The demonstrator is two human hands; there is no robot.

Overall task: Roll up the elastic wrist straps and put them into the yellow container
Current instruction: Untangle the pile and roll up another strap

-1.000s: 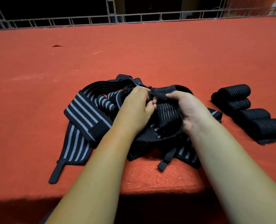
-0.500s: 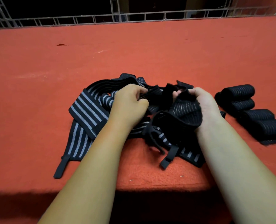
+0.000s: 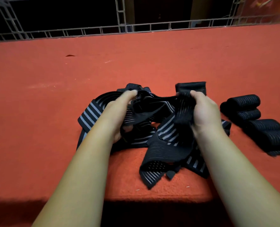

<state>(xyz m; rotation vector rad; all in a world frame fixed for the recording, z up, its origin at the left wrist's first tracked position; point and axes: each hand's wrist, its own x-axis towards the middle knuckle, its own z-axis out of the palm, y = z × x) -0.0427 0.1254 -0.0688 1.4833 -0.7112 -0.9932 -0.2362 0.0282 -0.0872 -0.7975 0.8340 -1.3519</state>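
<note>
1. The right hand [image 3: 205,112] is closed round a bunched length of one black wrist strap [image 3: 155,102], fingers and thumb curled over the fabric. A stiff end flap [image 3: 191,87] stands up just past its fingertips.
2. The left hand [image 3: 119,112] grips the other run of the same strap, with its fingers curled into the cloth. Its thumb is mostly hidden.
3. A second ago the two hands were knuckle to knuckle in the middle of the heap. They are now drawn well apart, and the strap is pulled out as a band between them. I judge that one strap is being teased free and its end found, and that rolling has not begun.
4. Under both wrists lies the pile of loose straps [image 3: 167,128], grey-striped. It spreads outward past the left hand and back under the right forearm. A perforated end [image 3: 154,166] lies between the forearms, near the table's edge.
5. Out beyond the right hand, well apart from the pile, four rolled straps [image 3: 244,102] lie side by side on the red table [image 3: 54,128], where they lay before.
6. The yellow container is not in view, so the finished rolls have yet to go in. Far past the fingertips runs a metal railing [image 3: 136,28].
</note>
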